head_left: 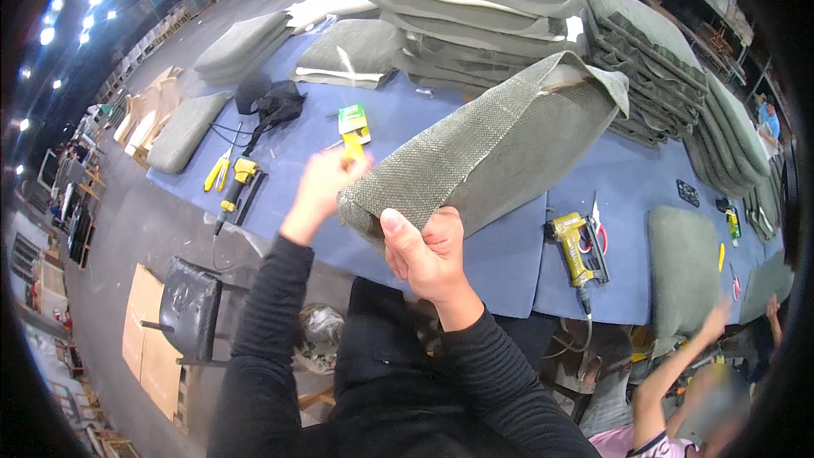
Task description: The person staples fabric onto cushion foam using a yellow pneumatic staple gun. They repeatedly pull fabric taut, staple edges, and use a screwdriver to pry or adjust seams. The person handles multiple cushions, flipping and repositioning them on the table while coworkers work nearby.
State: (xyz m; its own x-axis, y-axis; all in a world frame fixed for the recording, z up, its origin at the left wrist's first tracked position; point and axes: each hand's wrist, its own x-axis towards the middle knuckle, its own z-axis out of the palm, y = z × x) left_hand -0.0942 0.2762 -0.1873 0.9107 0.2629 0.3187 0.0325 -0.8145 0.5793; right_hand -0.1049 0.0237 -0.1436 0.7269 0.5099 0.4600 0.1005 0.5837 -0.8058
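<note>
A grey-green upholstered seat cushion [526,140] is raised at a tilt over the blue-covered table, its woven fabric folded over along one side. My right hand [428,250] grips its near edge, thumb on top and fingers curled into the cloth. My left hand [326,187] is beside the cushion's left corner, slightly blurred. Its fingertips are partly hidden, so I cannot tell whether they hold anything. Just beyond them lies a small green and yellow box [352,119].
Stacked cushions [475,8] line the table's far side. A yellow staple gun [242,182] lies left, beside yellow-handled pliers [218,171]; another staple gun [574,250] with a hose and red-handled scissors [598,233] lie right. A co-worker's arm [678,365] reaches toward a cushion [682,263].
</note>
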